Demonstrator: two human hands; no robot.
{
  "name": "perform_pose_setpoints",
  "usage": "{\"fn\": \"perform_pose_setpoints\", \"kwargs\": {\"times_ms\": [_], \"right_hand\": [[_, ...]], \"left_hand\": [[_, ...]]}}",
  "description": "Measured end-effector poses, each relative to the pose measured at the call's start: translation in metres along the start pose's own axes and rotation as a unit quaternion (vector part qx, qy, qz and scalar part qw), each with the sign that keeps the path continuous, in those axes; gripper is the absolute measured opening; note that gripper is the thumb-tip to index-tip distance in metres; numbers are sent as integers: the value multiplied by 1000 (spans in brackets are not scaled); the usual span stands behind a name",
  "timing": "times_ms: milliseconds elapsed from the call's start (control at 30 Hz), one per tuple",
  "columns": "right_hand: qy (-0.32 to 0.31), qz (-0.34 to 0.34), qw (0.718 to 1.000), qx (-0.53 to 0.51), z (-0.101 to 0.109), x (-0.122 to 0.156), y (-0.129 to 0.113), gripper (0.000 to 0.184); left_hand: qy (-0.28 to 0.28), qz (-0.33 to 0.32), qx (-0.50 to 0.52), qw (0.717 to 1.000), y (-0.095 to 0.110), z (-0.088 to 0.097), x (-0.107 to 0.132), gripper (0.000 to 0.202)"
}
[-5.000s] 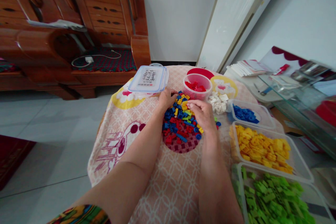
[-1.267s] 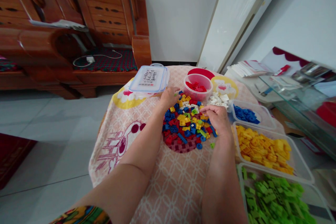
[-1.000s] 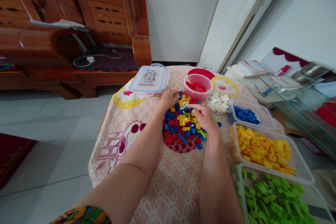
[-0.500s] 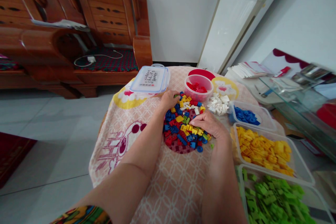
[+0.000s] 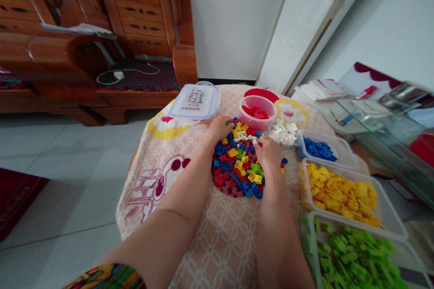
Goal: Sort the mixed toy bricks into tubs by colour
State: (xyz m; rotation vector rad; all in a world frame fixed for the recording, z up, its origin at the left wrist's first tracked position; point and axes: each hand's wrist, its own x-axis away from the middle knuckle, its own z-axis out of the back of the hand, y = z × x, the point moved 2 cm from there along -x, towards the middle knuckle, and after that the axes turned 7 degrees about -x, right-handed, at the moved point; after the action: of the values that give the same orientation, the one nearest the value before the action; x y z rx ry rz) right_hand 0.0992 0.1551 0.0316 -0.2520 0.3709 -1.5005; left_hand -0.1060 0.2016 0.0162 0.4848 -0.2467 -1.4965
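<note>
A heap of small mixed bricks (image 5: 237, 165) in red, blue, yellow, green and white lies on the pink patterned cloth (image 5: 220, 239). My left hand (image 5: 219, 127) rests at the heap's far left edge with its fingers curled; a speck of green shows at the fingertips. My right hand (image 5: 269, 153) lies over the heap's right side, back up, with the fingers bent down into the bricks. What either hand holds is hidden.
Behind the heap stand a round tub of red bricks (image 5: 257, 112), a red lid (image 5: 261, 93), a clear lidded box (image 5: 196, 101) and loose white bricks (image 5: 283, 130). Trays of blue (image 5: 318, 148), yellow (image 5: 339, 189) and green (image 5: 352, 253) bricks line the right. A wooden bench (image 5: 101, 54) is far left.
My right hand has swept back and forth across the heap, spreading the bricks, and now sits on its right side. My left hand has stayed at the far left edge.
</note>
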Motion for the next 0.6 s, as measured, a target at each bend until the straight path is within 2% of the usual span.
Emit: {"fn": "perform_pose_setpoints", "kwargs": {"times_ms": [67,167,233,300,367,467,533,600], "right_hand": [[-10,-8,1000,23,-4,1,-5,23],[-8,-10,1000,3,-8,-1,-4,22],[7,-13,999,-47,-9,-3,1,20],[31,-13,989,-141,-7,-5,7,20],[63,-16,961,-270,-4,-8,13,26],[135,-39,891,-432,4,-12,22,35],[192,-63,852,-483,9,-13,28,39],[234,-82,827,-505,11,-15,36,43]], "left_hand": [[-2,0,0,1000,0,0,0,37],[-1,-1,1,1000,-1,0,0,37],[2,-1,1,1000,-1,0,0,37],[1,0,-1,1000,0,1,1,37],[-2,3,-4,1000,1,2,2,37],[-7,10,-7,1000,3,3,2,38],[-5,14,-7,1000,3,3,2,37],[-3,16,-3,1000,3,3,2,37]]}}
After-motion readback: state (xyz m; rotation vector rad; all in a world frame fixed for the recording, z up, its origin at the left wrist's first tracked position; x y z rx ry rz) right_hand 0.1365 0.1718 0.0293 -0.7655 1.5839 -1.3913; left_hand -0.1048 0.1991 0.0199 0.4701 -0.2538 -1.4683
